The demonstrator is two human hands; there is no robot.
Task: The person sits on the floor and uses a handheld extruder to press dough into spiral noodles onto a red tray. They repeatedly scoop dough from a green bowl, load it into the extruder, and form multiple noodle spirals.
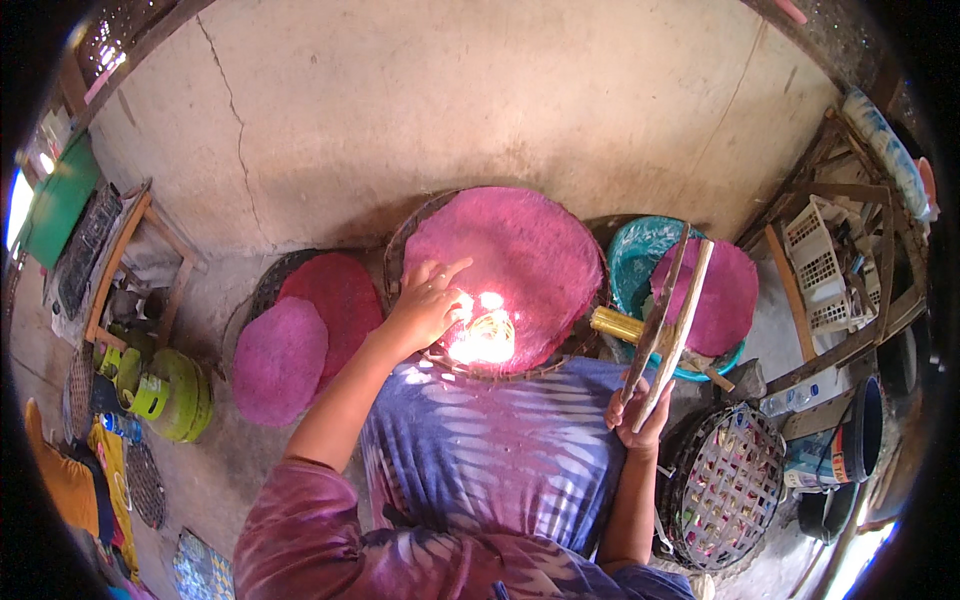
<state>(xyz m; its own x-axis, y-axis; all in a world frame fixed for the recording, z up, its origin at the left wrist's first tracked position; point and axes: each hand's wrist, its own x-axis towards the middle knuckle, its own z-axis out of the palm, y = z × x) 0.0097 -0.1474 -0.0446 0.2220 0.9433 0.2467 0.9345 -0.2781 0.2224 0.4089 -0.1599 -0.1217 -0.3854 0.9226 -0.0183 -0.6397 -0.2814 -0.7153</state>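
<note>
A large round pink sheet (pixel 530 250) with a rough, felt-like surface covers a round woven tray (pixel 394 262) in front of me. My left hand (pixel 430 300) is over the sheet's left side, fingers spread and nothing visible in them. Bright sunlight washes out the patch beside its fingertips. Off to the right, my right hand (pixel 640 415) grips the lower ends of two long wooden sticks (pixel 684 310), which point up and away, nearly side by side. Behind the sticks, another pink sheet (pixel 730 295) rests on a teal basin (pixel 630 262), with a yellow cylindrical object (pixel 617 324) at its left.
Left of the tray lie a red sheet (pixel 345 300) and a purple-pink one (pixel 280 360). A green gas cylinder (pixel 180 400) stands farther left. Near my right arm sits a lattice basket (pixel 725 480); wooden framing (pixel 790 290) and a bucket (pixel 862 430) stand beyond. A cracked wall (pixel 480 100) rises behind.
</note>
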